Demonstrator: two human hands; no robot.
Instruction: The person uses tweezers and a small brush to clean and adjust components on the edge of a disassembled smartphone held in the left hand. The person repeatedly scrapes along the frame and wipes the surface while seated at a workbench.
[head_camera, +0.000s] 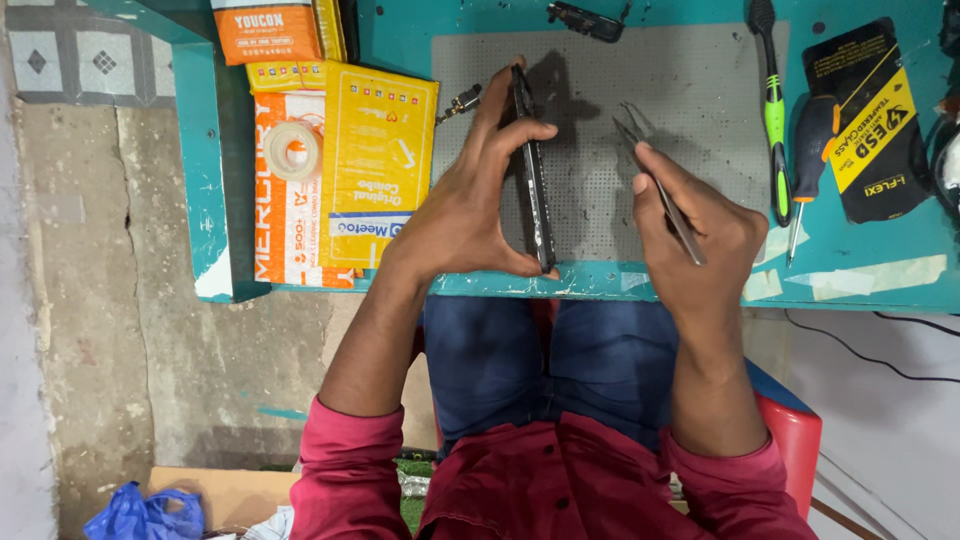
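Note:
My left hand (470, 200) holds a thin black phone (533, 175) on its edge, upright over the grey perforated mat (700, 90), thumb at the near end and fingers at the far end. My right hand (690, 225) grips metal tweezers (655, 175) whose tips point away, toward the far part of the mat. The tweezers are apart from the phone, a short way to its right.
A teal workbench (880, 280) carries yellow and orange boxes (375, 165) with a tape roll (293, 150) at left. A green-handled screwdriver (775, 120), a second screwdriver (805, 175) and a black-yellow packet (870, 120) lie at right. A small black part (585, 18) sits at the mat's far edge.

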